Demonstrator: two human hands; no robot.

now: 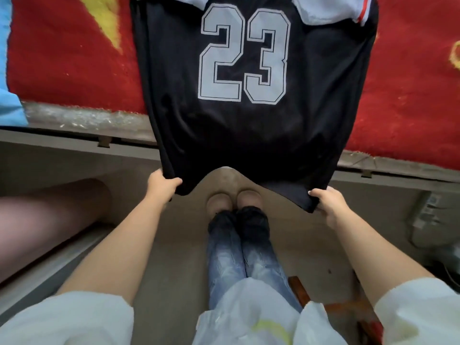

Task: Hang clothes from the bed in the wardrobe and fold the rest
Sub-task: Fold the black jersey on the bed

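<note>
Jersey hem: both lower corners of the black jersey are lifted off the near edge of the bed, out over the floor.
Left hand: fingers curled round the hem's left corner, thumb on top, cloth pinched firmly.
Right hand: fingers clenched on the hem's right corner, the fabric taut between the two grips.
Jersey body: spread number-side up on the red blanket, lower part overhanging the bed's near edge; the "23" reads upright to the wearer.
Far end: shoulders lie toward the middle of the bed, partly covered by a white garment with a red stripe.
Step in hand: probably folding, with the hem raised to begin.
Next move: likely carry both corners forward toward the shoulders, keeping the hem level so the fold lands square; the white garment may need shifting first.
</note>
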